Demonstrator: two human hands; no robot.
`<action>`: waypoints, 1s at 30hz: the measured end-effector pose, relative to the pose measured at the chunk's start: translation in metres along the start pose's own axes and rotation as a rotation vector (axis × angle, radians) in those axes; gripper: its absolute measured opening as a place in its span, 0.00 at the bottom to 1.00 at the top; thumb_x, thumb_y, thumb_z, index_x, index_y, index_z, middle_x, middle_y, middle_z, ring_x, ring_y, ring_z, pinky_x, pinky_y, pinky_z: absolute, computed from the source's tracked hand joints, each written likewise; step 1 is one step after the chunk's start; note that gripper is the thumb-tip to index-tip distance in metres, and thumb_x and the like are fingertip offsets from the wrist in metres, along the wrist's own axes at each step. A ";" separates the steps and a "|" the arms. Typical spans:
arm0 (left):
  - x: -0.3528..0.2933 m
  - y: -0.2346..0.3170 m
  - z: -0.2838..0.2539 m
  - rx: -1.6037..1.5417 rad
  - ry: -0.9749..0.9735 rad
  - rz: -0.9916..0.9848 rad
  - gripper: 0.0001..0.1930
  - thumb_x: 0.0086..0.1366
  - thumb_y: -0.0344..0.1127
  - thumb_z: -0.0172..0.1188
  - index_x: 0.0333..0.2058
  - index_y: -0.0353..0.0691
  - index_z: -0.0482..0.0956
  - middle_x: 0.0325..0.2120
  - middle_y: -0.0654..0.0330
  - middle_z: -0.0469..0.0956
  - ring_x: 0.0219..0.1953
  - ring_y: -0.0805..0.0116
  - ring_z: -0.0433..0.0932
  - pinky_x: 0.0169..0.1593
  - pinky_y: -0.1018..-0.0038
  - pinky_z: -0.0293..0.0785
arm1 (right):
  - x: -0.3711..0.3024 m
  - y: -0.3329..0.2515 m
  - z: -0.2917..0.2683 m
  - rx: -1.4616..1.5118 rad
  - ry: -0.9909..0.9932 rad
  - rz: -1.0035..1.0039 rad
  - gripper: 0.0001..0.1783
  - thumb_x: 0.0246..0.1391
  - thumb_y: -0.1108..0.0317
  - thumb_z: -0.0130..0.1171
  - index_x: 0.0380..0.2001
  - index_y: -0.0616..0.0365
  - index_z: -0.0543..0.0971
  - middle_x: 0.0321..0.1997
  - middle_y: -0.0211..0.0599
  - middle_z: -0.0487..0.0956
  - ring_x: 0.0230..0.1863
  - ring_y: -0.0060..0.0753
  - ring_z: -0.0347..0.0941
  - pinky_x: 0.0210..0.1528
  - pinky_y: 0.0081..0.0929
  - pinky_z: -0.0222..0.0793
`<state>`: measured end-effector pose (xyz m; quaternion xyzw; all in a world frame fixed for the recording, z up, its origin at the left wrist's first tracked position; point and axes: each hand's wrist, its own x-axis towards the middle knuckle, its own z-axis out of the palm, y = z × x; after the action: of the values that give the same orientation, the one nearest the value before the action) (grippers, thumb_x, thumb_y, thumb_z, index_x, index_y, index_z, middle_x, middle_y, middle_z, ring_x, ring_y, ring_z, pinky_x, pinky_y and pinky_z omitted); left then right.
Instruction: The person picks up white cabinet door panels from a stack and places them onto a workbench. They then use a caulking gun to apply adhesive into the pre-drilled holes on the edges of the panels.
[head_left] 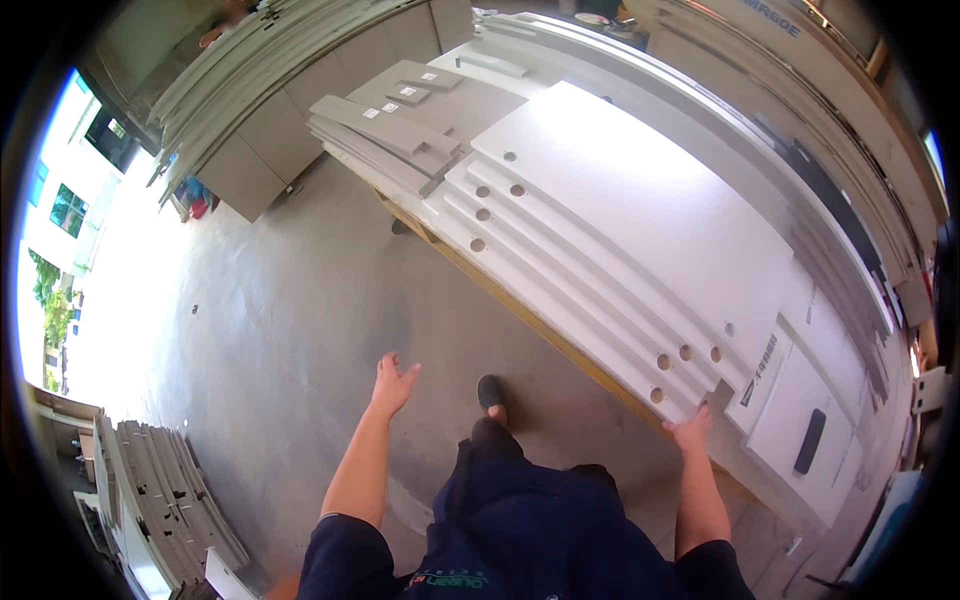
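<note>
My left hand (395,382) hangs over the grey floor, holding nothing, its fingers spread apart. At the near edge of the worktable, my right hand (690,432) is on the end corner of a white panel (600,365), the lowest in a stepped stack. Its thumb and fingers are at the panel's edge; part of the grip is hidden. Several white panels lie in that stack with round holes near their ends, topped by a wide glossy white panel (640,190). Right of my hand lie further white boards, one bearing a dark oblong piece (811,441).
Grey-beige boards (385,130) with small labels lie at the table's far left end. A wooden edge (530,320) runs along the table's near side. Tall board stacks stand at the upper left (240,110) and lower left (170,500). My shoe (490,390) is on the floor.
</note>
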<state>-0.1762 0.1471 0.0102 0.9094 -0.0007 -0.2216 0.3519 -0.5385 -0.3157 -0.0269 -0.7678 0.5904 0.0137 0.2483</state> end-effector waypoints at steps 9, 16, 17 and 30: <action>0.234 0.156 -0.014 0.629 -0.085 0.508 0.51 0.44 0.51 0.71 0.60 0.35 0.52 0.62 0.51 0.52 0.64 0.53 0.51 0.64 0.63 0.54 | -0.015 0.023 0.008 -0.002 0.021 0.091 0.65 0.13 0.68 0.79 0.61 0.61 0.54 0.59 0.46 0.61 0.59 0.51 0.58 0.61 0.41 0.59; 0.299 0.177 0.000 0.746 -0.200 0.670 0.47 0.38 0.48 0.73 0.56 0.34 0.61 0.61 0.51 0.57 0.63 0.54 0.54 0.65 0.65 0.53 | -0.016 0.020 0.004 -0.064 0.020 0.078 0.67 0.09 0.68 0.80 0.61 0.60 0.57 0.56 0.47 0.65 0.55 0.51 0.64 0.56 0.39 0.65; 0.297 0.182 -0.003 0.739 -0.206 0.666 0.47 0.37 0.47 0.74 0.55 0.34 0.62 0.60 0.51 0.58 0.63 0.54 0.55 0.65 0.65 0.54 | -0.019 0.018 0.003 -0.062 0.026 0.070 0.66 0.09 0.68 0.80 0.61 0.60 0.57 0.55 0.47 0.66 0.55 0.51 0.64 0.56 0.39 0.65; 0.304 0.193 -0.005 0.929 -0.176 0.755 0.49 0.26 0.53 0.74 0.49 0.33 0.68 0.53 0.49 0.69 0.54 0.53 0.68 0.59 0.63 0.63 | -0.023 -0.014 -0.021 -0.111 0.008 0.041 0.52 0.15 0.69 0.77 0.54 0.60 0.66 0.41 0.43 0.72 0.44 0.47 0.71 0.45 0.37 0.70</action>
<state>0.1303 -0.0424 0.0146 0.8832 -0.4491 -0.1322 -0.0292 -0.5386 -0.3011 0.0035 -0.7681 0.6055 0.0483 0.2027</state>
